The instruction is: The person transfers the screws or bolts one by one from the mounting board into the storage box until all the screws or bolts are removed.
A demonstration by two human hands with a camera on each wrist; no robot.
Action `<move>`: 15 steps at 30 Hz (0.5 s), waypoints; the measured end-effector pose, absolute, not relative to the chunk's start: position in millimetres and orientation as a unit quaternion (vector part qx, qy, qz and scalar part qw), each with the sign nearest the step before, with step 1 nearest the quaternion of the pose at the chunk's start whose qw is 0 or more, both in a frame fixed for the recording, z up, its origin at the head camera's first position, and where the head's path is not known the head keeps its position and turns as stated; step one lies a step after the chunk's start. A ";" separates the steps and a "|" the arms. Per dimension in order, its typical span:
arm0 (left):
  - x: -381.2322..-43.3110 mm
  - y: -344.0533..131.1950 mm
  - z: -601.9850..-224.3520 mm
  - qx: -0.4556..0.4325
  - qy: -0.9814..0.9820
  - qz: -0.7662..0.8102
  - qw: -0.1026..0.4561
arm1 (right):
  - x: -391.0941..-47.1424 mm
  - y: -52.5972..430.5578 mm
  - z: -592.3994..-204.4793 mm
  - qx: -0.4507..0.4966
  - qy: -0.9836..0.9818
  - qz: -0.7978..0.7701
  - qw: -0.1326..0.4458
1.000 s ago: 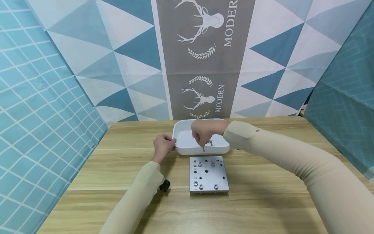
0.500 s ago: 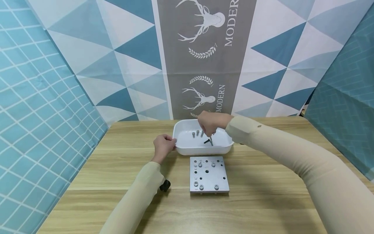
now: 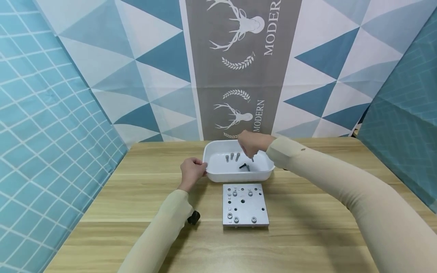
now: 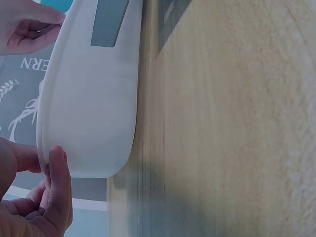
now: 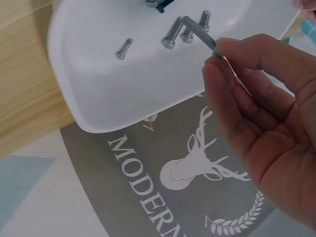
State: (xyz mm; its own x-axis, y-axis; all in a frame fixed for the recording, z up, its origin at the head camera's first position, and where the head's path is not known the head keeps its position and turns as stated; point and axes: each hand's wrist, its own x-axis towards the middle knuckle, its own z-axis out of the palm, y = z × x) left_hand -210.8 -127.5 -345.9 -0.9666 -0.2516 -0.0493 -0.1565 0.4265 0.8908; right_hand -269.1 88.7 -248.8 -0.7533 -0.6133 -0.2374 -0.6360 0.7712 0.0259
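My left hand (image 3: 192, 173) pinches the left rim of a white plastic tray (image 3: 235, 177), thumb on one side and fingers on the other, as the left wrist view shows. Above the tray's right half, my right hand (image 5: 266, 98) holds a silver socket-head screw (image 5: 197, 32) between thumb and fingertips, threaded end pointing away; its head is mostly hidden by the fingers. Inside the tray lie several silver screws (image 5: 173, 33), a smaller one (image 5: 125, 49) apart from them, and a black screw (image 3: 242, 165).
In front of the tray lies a silver metal plate (image 3: 250, 210) with holes and several socket-head screws standing in it. A small black object (image 3: 194, 218) sits beside my left sleeve. The wooden table (image 3: 307, 235) ends at a patterned cloth backdrop (image 3: 235, 83).
My right hand has moved right and back from the tray's front wall, pinching a screw, uncovering the screws in the tray. My left hand has stayed on the rim.
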 end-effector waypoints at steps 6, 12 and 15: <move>-210.2 -127.8 -344.5 0.121 -0.843 -0.522 0.050 | -273.5 92.4 -251.0 -0.342 0.933 0.046 0.099; -208.8 -126.9 -344.3 0.118 -0.843 -0.522 0.054 | -274.9 94.0 -251.8 -0.349 0.931 0.045 0.100; -208.8 -127.1 -344.4 0.116 -0.841 -0.526 0.056 | -276.6 93.7 -251.6 -0.344 0.932 0.046 0.105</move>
